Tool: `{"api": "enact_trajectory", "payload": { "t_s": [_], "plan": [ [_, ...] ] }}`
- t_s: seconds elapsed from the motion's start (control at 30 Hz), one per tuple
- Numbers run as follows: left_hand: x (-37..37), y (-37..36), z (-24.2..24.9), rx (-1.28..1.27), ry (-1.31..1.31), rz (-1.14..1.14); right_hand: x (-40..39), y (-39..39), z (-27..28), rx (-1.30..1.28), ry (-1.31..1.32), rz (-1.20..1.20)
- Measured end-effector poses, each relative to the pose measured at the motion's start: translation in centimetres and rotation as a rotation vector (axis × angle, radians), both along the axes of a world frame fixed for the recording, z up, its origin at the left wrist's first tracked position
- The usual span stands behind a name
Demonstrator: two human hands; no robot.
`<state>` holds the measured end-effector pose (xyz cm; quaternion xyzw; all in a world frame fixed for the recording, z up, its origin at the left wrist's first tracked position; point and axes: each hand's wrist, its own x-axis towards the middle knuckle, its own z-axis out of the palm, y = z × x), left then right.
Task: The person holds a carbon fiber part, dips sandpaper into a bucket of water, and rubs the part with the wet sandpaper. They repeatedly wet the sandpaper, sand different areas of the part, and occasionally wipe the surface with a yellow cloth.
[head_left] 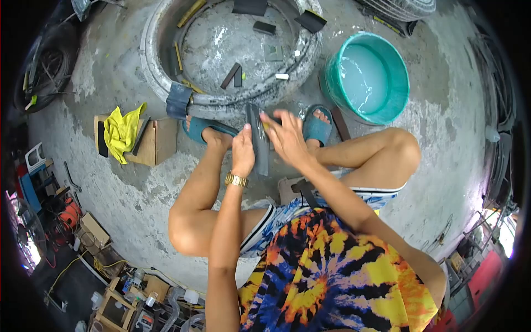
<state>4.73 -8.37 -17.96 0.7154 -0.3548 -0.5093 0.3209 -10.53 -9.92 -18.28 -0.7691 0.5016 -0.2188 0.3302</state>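
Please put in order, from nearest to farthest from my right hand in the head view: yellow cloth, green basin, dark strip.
From the right hand:
1. Dark strip, between the hands
2. Green basin, ahead, right
3. Yellow cloth, left, on box

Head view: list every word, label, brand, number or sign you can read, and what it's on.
No text is readable anywhere in this view.
Gold metal wristwatch: band shows; no brand or numerals legible.
Long dark grey rubber strip at the hands: no marking legible.
Teal round plastic bucket: no label or marking legible.
Cluttered small items at lower left: too small and blurred to read any labels.
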Motion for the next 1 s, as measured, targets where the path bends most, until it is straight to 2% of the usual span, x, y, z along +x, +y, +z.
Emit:
{"api": "enact_trajectory", "payload": {
  "t_s": [0.03, 0.07, 0.17, 0.3, 0.47, 0.57, 0.63, 0.7, 0.77, 0.87, 0.97, 1.0],
  "plan": [
    [0.1, 0.0, 1.0, 0.081, 0.054, -0.01, 0.1, -0.4, -0.1, 0.015, 0.01, -0.024],
    [0.6, 0.7, -1.4, 0.002, -0.002, -0.029, 0.6, -1.3, -0.1, 0.008, 0.012, -0.048],
    [0.5, 0.4, -1.1, -0.084, -0.026, -0.004, -0.6, 2.0, 0.0, 0.0, 0.026, -0.007],
    [0.2, 0.8, -0.4, 0.008, 0.104, 0.023, 0.3, -2.3, -0.2, 0.0, -0.016, -0.011],
    [0.9, 0.3, -1.2, -0.018, -0.004, -0.026, -0.6, 1.5, 0.3, -0.059, 0.011, 0.024],
    [0.5, 0.9, -1.7, -0.027, -0.05, -0.038, 0.7, -3.2, -0.1, -0.102, 0.035, 0.05],
    [1.1, 0.5, -1.2, 0.047, -0.105, -0.116, 1.1, -2.4, 0.1, -0.159, 0.066, 0.069],
    [0.6, 0.3, -1.1, -0.071, -0.116, -0.04, 0.5, 0.0, 1.6, -0.185, 0.138, 0.132],
    [0.5, 0.5, -1.3, -0.024, -0.113, -0.052, 0.6, -1.5, 0.9, -0.167, 0.142, 0.143],
    [0.6, 0.3, -0.7, 0.061, -0.122, -0.087, 2.1, -5.5, -0.1, -0.166, 0.283, 0.176],
    [0.8, 1.1, -2.0, -0.053, -0.11, -0.062, 0.7, -1.9, 1.1, -0.247, 0.216, 0.266],
    [0.8, 0.9, -1.7, 0.002, -0.139, -0.087, 0.4, -1.4, 0.8, -0.247, 0.201, 0.284]
  ]
}}
